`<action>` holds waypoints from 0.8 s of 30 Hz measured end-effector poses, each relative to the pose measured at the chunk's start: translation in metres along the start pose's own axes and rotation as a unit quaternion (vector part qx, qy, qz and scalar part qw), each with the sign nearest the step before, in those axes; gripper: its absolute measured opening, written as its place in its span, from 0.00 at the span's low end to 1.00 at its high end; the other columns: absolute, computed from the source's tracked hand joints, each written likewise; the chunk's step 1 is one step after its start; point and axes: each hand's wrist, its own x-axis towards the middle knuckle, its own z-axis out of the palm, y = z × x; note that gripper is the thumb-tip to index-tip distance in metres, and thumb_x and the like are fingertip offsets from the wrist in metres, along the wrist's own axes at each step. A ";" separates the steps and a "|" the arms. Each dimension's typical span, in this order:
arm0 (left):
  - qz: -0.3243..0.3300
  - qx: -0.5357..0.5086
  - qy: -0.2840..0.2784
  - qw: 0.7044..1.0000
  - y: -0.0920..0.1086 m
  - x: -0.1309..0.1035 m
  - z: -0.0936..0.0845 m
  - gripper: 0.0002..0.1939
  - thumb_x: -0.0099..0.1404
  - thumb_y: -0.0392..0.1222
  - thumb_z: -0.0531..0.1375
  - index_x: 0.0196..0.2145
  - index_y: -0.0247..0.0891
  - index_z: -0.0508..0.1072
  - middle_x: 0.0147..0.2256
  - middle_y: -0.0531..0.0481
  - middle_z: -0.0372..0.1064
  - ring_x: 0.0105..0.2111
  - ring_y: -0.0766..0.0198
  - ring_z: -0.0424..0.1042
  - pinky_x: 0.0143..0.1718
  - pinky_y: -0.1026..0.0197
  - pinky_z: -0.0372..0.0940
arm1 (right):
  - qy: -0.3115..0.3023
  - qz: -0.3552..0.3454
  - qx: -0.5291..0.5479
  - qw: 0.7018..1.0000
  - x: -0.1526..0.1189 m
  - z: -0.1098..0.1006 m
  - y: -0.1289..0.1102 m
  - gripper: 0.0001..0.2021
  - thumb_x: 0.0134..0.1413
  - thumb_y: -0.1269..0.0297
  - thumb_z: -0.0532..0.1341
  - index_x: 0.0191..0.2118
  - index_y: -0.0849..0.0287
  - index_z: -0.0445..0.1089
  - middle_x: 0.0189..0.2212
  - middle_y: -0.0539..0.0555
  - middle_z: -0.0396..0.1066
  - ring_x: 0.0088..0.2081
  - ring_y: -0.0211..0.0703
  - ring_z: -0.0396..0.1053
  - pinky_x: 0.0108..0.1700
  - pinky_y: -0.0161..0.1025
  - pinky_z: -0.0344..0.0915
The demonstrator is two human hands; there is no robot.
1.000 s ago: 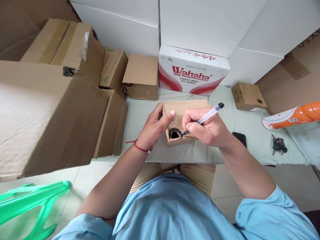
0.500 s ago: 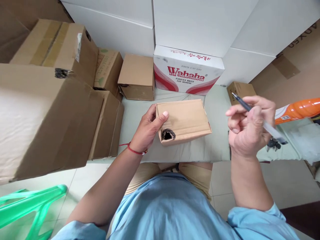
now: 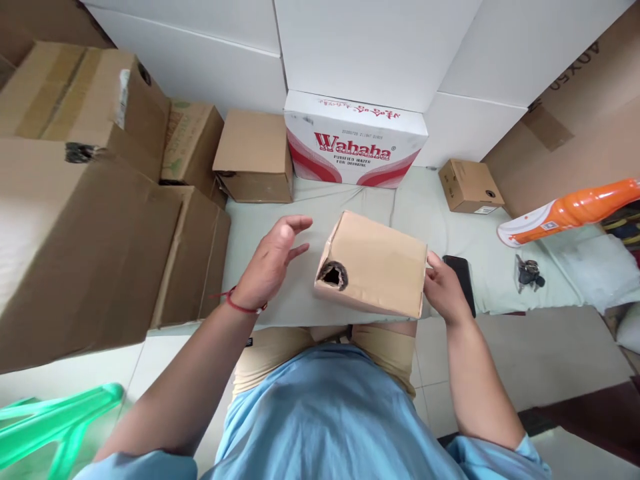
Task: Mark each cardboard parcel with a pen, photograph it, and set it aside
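Small brown cardboard box [image 3: 383, 263] nearer me than the Wahaha purified-water carton [image 3: 355, 150], black-edged hole [image 3: 343, 273] at the box's left corner, my left hand [image 3: 273, 260] off it, fingers apart, my right hand [image 3: 445, 287] touching its right end, fingers partly hidden, grip indeterminable.

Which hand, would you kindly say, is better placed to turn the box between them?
Probably the right hand: it appears to touch the right edge of the box. The left hand is open, with a visible gap between it and the box.
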 end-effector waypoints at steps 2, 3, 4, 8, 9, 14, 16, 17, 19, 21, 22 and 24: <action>-0.037 -0.003 0.069 0.997 -0.013 -0.014 -0.007 0.33 0.66 0.76 0.62 0.48 0.43 0.79 0.59 0.41 0.74 0.66 0.47 0.69 0.51 0.55 0.75 | 0.002 -0.024 0.138 0.990 -0.003 0.002 -0.013 0.29 0.70 0.44 0.60 0.70 0.47 0.68 0.65 0.60 0.72 0.25 0.34 0.65 0.25 0.37 0.62; -0.060 0.009 0.105 0.993 -0.020 -0.024 -0.011 0.33 0.66 0.76 0.62 0.46 0.42 0.79 0.57 0.40 0.75 0.61 0.48 0.72 0.46 0.57 0.75 | 0.000 -0.037 0.192 0.981 -0.004 0.002 -0.018 0.30 0.70 0.40 0.59 0.71 0.45 0.67 0.69 0.59 0.69 0.26 0.34 0.66 0.23 0.36 0.60; -0.086 0.029 0.135 0.987 -0.026 -0.037 -0.013 0.34 0.66 0.77 0.62 0.45 0.40 0.79 0.54 0.40 0.76 0.54 0.51 0.76 0.40 0.60 0.74 | -0.007 -0.046 0.231 0.972 -0.004 0.003 -0.023 0.31 0.70 0.38 0.59 0.71 0.43 0.67 0.72 0.59 0.65 0.26 0.33 0.66 0.21 0.35 0.58; -0.176 0.006 0.091 0.980 -0.037 -0.091 -0.004 0.40 0.66 0.79 0.60 0.58 0.43 0.76 0.60 0.40 0.72 0.31 0.65 0.73 0.20 0.67 0.62 | -0.110 -0.036 0.286 0.951 -0.005 0.004 -0.038 0.35 0.67 0.30 0.59 0.69 0.47 0.69 0.67 0.60 0.68 0.27 0.35 0.70 0.19 0.36 0.64; -0.183 -0.017 0.067 0.981 -0.036 -0.101 0.002 0.42 0.66 0.80 0.59 0.63 0.47 0.74 0.64 0.39 0.69 0.34 0.61 0.76 0.18 0.66 0.62 | -0.133 -0.037 0.280 0.950 -0.007 0.005 -0.042 0.34 0.66 0.31 0.60 0.67 0.49 0.70 0.63 0.60 0.72 0.28 0.37 0.71 0.21 0.36 0.68; -0.099 -0.029 -0.021 0.994 -0.023 -0.097 0.032 0.46 0.68 0.79 0.58 0.75 0.57 0.62 0.75 0.45 0.60 0.64 0.38 0.72 0.44 0.48 0.82 | -0.086 -0.092 0.237 0.963 -0.016 0.020 -0.053 0.20 0.66 0.44 0.67 0.55 0.52 0.72 0.38 0.51 0.75 0.33 0.42 0.73 0.32 0.38 0.74; -0.015 -0.003 -0.030 0.999 -0.018 -0.068 0.036 0.47 0.68 0.77 0.61 0.75 0.51 0.63 0.74 0.43 0.60 0.72 0.38 0.63 0.63 0.44 0.74 | -0.005 -0.134 0.243 0.961 -0.016 0.028 -0.050 0.21 0.65 0.45 0.66 0.56 0.50 0.70 0.43 0.52 0.76 0.40 0.46 0.76 0.40 0.42 0.77; 0.032 0.010 -0.037 0.999 -0.016 -0.051 0.037 0.47 0.68 0.76 0.63 0.75 0.50 0.63 0.75 0.43 0.59 0.75 0.39 0.58 0.69 0.43 0.68 | 0.035 -0.155 0.244 0.957 -0.013 0.033 -0.047 0.22 0.64 0.45 0.66 0.57 0.50 0.69 0.48 0.54 0.76 0.46 0.48 0.77 0.45 0.44 0.78; 0.106 0.021 -0.064 0.992 -0.012 -0.017 0.040 0.48 0.68 0.74 0.64 0.77 0.52 0.59 0.78 0.45 0.52 0.76 0.39 0.55 0.73 0.40 0.60 | 0.093 -0.179 0.243 0.949 -0.003 0.045 -0.040 0.25 0.63 0.43 0.65 0.59 0.49 0.67 0.59 0.57 0.73 0.56 0.53 0.75 0.53 0.49 0.77; 0.139 0.026 -0.095 0.985 -0.010 0.012 0.048 0.49 0.68 0.71 0.66 0.78 0.55 0.55 0.81 0.46 0.42 0.75 0.37 0.58 0.73 0.37 0.59 | 0.114 -0.171 0.257 0.944 0.011 0.058 -0.030 0.26 0.62 0.42 0.65 0.59 0.48 0.64 0.64 0.58 0.69 0.57 0.52 0.75 0.55 0.51 0.77; 0.145 0.030 -0.106 0.983 -0.010 0.022 0.053 0.49 0.68 0.70 0.67 0.78 0.54 0.55 0.81 0.46 0.40 0.75 0.37 0.57 0.74 0.36 0.58 | 0.115 -0.157 0.271 0.943 0.018 0.065 -0.024 0.26 0.62 0.42 0.66 0.59 0.48 0.64 0.65 0.59 0.68 0.56 0.51 0.76 0.56 0.51 0.77; 0.123 0.041 -0.122 0.984 -0.015 0.033 0.064 0.49 0.67 0.68 0.69 0.76 0.51 0.57 0.81 0.44 0.44 0.77 0.36 0.52 0.74 0.35 0.58 | 0.114 -0.128 0.302 0.938 0.032 0.078 -0.013 0.28 0.59 0.42 0.69 0.58 0.49 0.64 0.66 0.59 0.68 0.53 0.49 0.76 0.57 0.52 0.77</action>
